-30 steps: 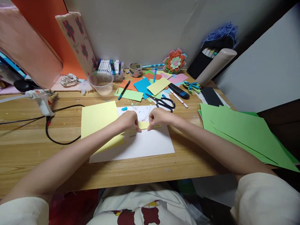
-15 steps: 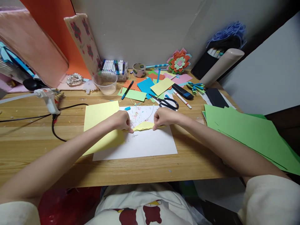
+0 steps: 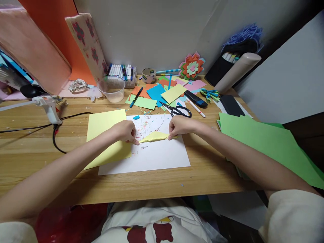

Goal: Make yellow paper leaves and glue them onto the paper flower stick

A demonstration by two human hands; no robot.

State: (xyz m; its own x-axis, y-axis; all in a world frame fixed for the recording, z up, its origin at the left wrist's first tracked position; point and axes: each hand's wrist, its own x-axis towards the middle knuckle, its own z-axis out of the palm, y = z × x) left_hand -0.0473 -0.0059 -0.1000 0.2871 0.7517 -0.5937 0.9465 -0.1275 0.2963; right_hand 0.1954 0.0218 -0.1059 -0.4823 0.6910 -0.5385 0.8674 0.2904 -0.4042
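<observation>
A folded piece of yellow paper (image 3: 155, 136) lies across a marked white sheet (image 3: 152, 159), its near edge creased and its far side rising to a low point. My left hand (image 3: 126, 131) pinches the strip's left end, fingers curled with the thumb at the edge. At the right end, my right hand (image 3: 179, 126) is closed in the same way on the paper. Under my left wrist lies a larger yellow sheet (image 3: 105, 125), partly over the white one. Black-handled scissors (image 3: 177, 110) rest just beyond my right hand.
A white glue gun (image 3: 49, 107) with black cable stands left. Beyond the white sheet are coloured paper scraps (image 3: 156, 91), a dark pen (image 3: 136, 97), a clear plastic tub (image 3: 112, 89) and a tape roll (image 3: 149, 76). Green sheets (image 3: 273, 145) lie right, near my forearm.
Both hands have slid apart along the yellow paper, the left one leftward and the right one slightly rightward. More of the folded paper shows between them.
</observation>
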